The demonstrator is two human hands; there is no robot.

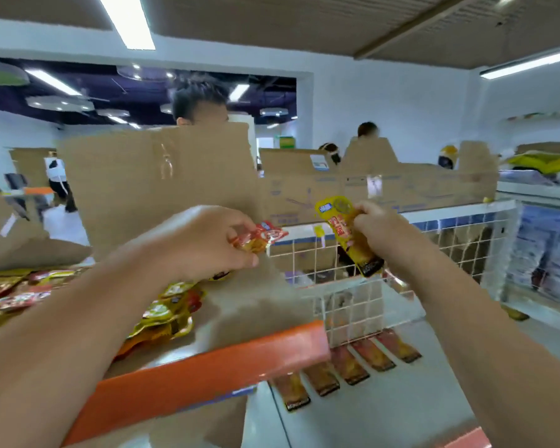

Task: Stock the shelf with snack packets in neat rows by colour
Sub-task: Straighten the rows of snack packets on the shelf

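Note:
My left hand (204, 240) grips a red snack packet (262, 237) above an open cardboard box. My right hand (379, 227) pinches a long yellow packet (346, 231) that hangs over the white wire rack (343, 305). A row of several red packets (346, 370) lies side by side on the white shelf (385, 412) below the rack. More yellow and red packets (165, 315) lie loose in the box with the orange edge (207, 367).
A tall cardboard flap (156, 182) stands behind the box, and a person's head shows over it. More cardboard panels (379, 189) line the back of the rack. Other people stand farther off. Another pile of packets (10, 292) lies at the left.

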